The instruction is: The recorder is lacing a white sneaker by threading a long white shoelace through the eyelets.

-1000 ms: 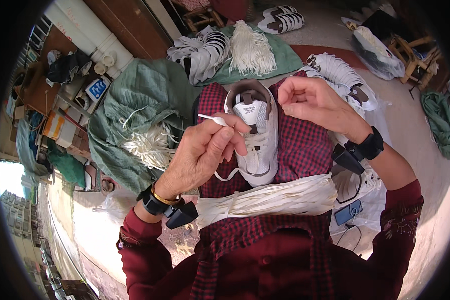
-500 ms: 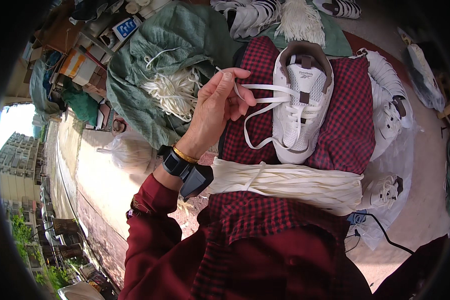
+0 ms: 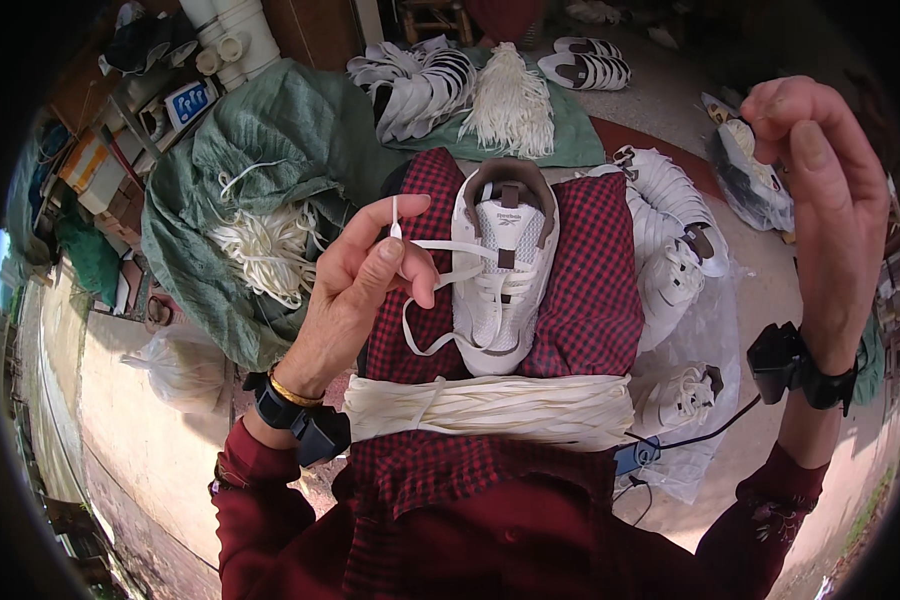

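Observation:
A white and grey sneaker (image 3: 498,290) with a brown collar lies on red-and-black checked cloth over my lap, toe toward me. White shoelace (image 3: 445,245) runs partly through its eyelets, with loose lengths at the shoe's left side. My left hand (image 3: 370,262) pinches one lace end between thumb and index finger, its tip pointing up. My right hand (image 3: 815,150) is raised at the upper right, away from the shoe, fingers curled in toward the thumb; whatever it may hold is hidden. A tied bundle of cream laces (image 3: 490,408) lies across my lap below the shoe.
A green sack (image 3: 270,120) with a heap of loose laces (image 3: 265,250) stands at the left. More laces (image 3: 510,105) and stacked shoe uppers (image 3: 415,85) lie beyond. Laced sneakers (image 3: 670,265) sit on clear plastic at the right, near a black cable (image 3: 705,432).
My right hand has come into view at the upper right. The view has shifted, so the shoe appears further left and lower. My left hand still pinches the lace.

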### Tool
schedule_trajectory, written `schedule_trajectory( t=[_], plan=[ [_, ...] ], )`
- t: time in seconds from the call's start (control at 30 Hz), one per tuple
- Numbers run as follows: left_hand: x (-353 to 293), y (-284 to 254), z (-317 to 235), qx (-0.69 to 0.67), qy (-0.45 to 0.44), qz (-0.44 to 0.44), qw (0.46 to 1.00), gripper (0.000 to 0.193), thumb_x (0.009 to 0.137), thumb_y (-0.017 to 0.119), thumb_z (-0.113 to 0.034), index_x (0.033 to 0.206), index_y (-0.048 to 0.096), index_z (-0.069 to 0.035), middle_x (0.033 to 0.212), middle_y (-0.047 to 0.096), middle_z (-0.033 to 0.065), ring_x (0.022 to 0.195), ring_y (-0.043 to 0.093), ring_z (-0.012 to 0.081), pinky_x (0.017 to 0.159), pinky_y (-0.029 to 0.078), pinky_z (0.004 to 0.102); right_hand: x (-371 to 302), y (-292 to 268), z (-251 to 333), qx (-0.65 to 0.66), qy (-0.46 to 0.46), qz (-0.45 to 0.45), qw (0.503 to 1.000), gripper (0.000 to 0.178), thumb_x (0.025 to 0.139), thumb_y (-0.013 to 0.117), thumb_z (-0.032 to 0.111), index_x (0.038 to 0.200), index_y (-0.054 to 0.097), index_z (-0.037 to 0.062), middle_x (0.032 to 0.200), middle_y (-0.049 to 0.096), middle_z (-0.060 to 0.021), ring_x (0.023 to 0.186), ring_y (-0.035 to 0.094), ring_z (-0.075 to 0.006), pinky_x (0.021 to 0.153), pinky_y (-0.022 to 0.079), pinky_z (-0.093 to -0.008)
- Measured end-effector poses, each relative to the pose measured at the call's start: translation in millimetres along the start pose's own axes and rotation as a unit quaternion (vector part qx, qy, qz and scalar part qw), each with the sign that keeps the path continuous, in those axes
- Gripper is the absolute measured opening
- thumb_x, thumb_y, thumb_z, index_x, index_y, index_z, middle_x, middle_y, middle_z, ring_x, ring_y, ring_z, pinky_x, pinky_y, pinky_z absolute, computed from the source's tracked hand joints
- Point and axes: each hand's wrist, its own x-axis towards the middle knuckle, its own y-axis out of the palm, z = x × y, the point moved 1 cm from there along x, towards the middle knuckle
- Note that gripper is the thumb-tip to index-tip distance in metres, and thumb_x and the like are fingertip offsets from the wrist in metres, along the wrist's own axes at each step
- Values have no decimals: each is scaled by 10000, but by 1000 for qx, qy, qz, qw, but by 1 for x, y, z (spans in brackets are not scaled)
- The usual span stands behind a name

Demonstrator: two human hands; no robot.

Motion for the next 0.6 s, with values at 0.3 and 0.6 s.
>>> schedule_trajectory(
  t=[0.3, 0.6],
  plan=[
    [6, 15, -11, 7, -63, 8, 998, 194, 1037, 629, -182, 1118, 683, -13, 875, 715, 36, 580, 548, 36, 467, 378, 186, -30, 101, -110, -130, -61, 227, 963, 214, 934, 606, 121, 1078, 690, -13, 990, 711, -138, 853, 657, -290, 824, 517, -405],
    [2, 14, 12, 101, -31, -30, 994, 175, 998, 688, -118, 1083, 733, 28, 881, 642, -15, 692, 498, 14, 589, 395, 177, -17, 117, -108, -66, 32, 328, 942, 327, 898, 644, 179, 1153, 645, -26, 925, 700, -165, 899, 646, -298, 851, 507, -413]
  ],
)
